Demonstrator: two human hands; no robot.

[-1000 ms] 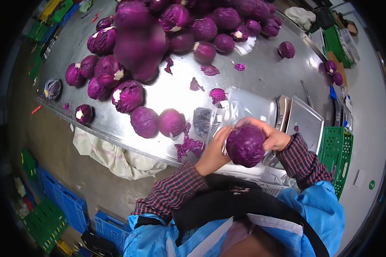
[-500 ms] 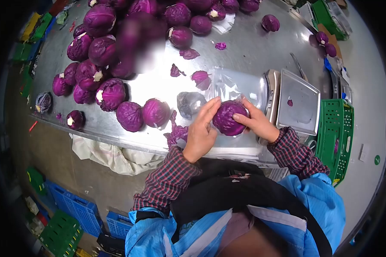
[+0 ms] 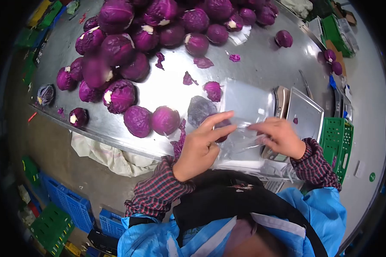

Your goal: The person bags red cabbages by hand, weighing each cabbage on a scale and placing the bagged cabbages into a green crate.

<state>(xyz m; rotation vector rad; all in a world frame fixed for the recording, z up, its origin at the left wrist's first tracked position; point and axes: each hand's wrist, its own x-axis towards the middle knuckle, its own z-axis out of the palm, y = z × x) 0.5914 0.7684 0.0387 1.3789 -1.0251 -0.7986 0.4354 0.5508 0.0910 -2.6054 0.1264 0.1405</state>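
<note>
My left hand (image 3: 201,143) has its index and middle fingers stretched out over a purple cabbage (image 3: 222,138), most of which is hidden behind them. To its right, my right hand (image 3: 281,136) pinches clear plastic film (image 3: 240,139) that creases between the two hands. Beneath both lies a stack of clear plastic sheets (image 3: 246,100). A greyish, film-covered cabbage (image 3: 200,110) rests just beyond my left fingers. Two bare purple cabbages, one of them a round cabbage (image 3: 166,121), sit to the left of that hand.
Many purple cabbages (image 3: 120,51) pile up on the metal table (image 3: 167,77) at the upper left. Loose leaves (image 3: 212,91) are scattered about. A weighing scale (image 3: 304,112) stands right of the sheets, with a knife (image 3: 305,83) behind it. A green crate (image 3: 336,143) is at the right.
Both hands held the cabbage between them before. Now my right hand has moved right off it and grips film, while the cabbage lies mostly behind my left fingers. The view has shifted slightly.
</note>
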